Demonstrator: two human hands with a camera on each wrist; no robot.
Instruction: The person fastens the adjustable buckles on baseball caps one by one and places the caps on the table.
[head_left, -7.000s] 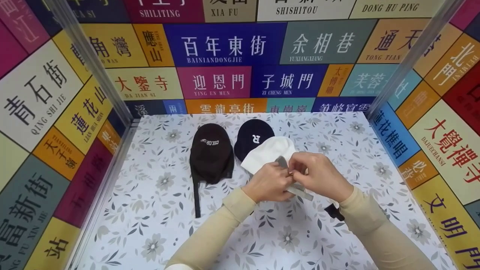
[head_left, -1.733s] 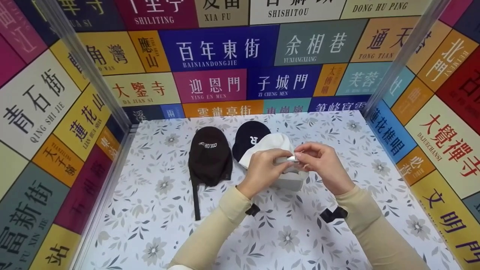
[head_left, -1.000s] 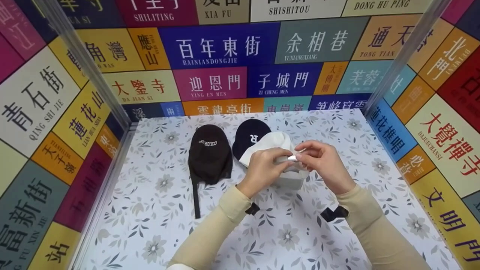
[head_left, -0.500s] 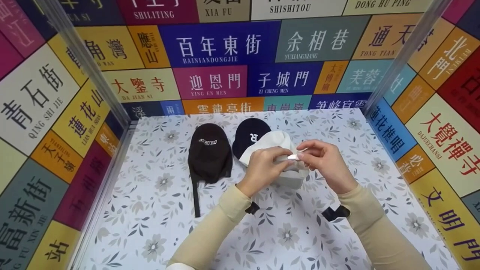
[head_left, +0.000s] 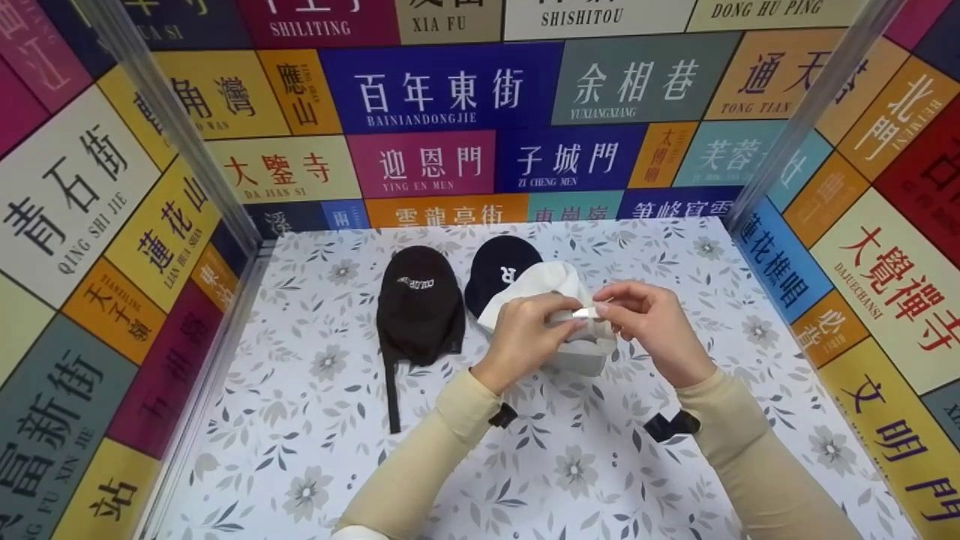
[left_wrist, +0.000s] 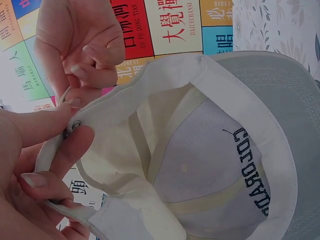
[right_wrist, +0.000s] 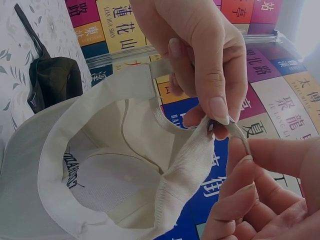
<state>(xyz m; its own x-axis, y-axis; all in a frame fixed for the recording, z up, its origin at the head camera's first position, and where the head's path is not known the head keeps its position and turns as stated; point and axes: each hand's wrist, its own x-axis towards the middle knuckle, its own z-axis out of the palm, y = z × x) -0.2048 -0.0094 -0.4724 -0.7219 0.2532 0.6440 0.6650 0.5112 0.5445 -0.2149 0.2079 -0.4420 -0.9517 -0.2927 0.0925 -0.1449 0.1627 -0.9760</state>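
Note:
A white baseball cap (head_left: 568,280) with a pale grey brim (head_left: 583,363) is held with its inside showing, and dark stitched lettering (left_wrist: 250,172) shows reversed within. My left hand (head_left: 525,334) pinches the cap's back strap (head_left: 585,313) between thumb and fingers beside a small metal buckle (left_wrist: 76,125). Close by on the right, my right hand (head_left: 649,322) pinches the strap's end with thumb and forefinger. In the right wrist view the short strap end (right_wrist: 242,137) curves from the buckle to my right fingertips.
Behind the white cap lies a navy cap (head_left: 499,264) with a white R, partly covered in view. To its left a dark brown cap (head_left: 420,315) rests with its long strap (head_left: 393,394) trailing forward. Sign-patterned walls enclose the floral tabletop (head_left: 300,427).
Since the earliest frame, the cap's brim has come into view in front and my left hand has turned to a thumb-up pinch. Over the last second the hands have barely moved.

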